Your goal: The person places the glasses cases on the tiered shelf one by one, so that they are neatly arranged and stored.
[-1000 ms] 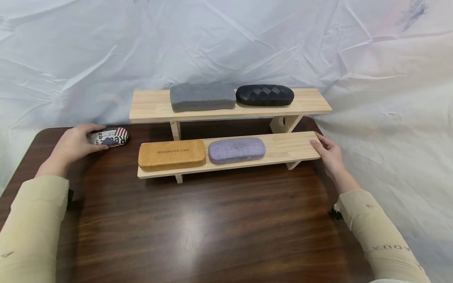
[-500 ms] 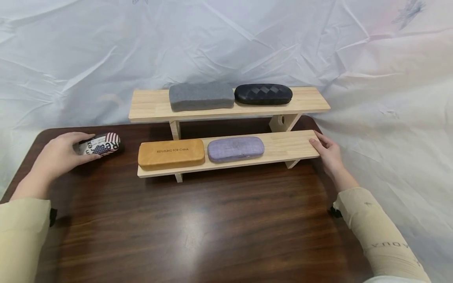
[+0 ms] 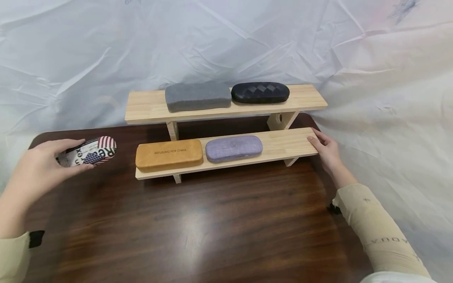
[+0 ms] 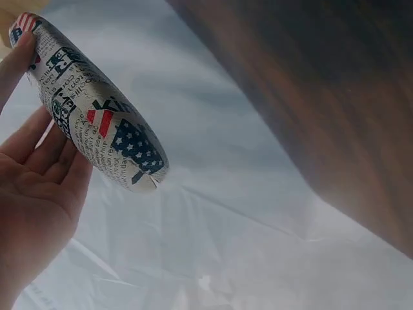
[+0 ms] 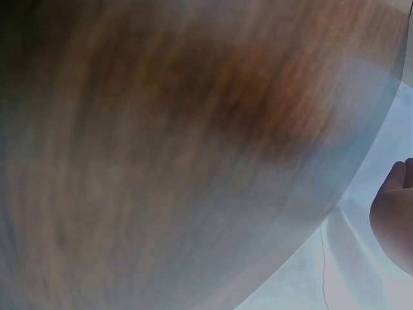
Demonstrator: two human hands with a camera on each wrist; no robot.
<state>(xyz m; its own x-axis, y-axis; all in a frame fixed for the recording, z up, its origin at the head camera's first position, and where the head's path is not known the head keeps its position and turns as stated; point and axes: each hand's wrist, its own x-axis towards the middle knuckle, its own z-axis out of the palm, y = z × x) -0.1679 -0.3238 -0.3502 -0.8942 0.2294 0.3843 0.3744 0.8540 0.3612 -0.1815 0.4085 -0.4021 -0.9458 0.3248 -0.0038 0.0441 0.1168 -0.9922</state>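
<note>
My left hand (image 3: 40,167) grips a glasses case (image 3: 90,152) printed with lettering and a stars-and-stripes pattern, at the left of the head view. In the left wrist view the thumb lies on one face of the printed glasses case (image 4: 97,110), fingers behind it. My right hand (image 3: 327,153) holds the right end of the lower board of a two-tier wooden shelf (image 3: 290,143), thumb on top. On that board sit a tan glasses case (image 3: 170,154) reading "REFUELING FOR CHINA" and a purple glasses case (image 3: 234,148). The upper board carries a grey case (image 3: 198,96) and a black woven-pattern case (image 3: 260,92).
The shelf stands toward the back of a dark brown wooden table (image 3: 212,220) with rounded corners. Behind and to the right hangs a wrinkled white sheet (image 3: 141,47).
My left hand has drawn the printed glasses case toward the left and nearer to me, up off the tabletop. The right hand stays at the board's end; the head view shifts slightly.
</note>
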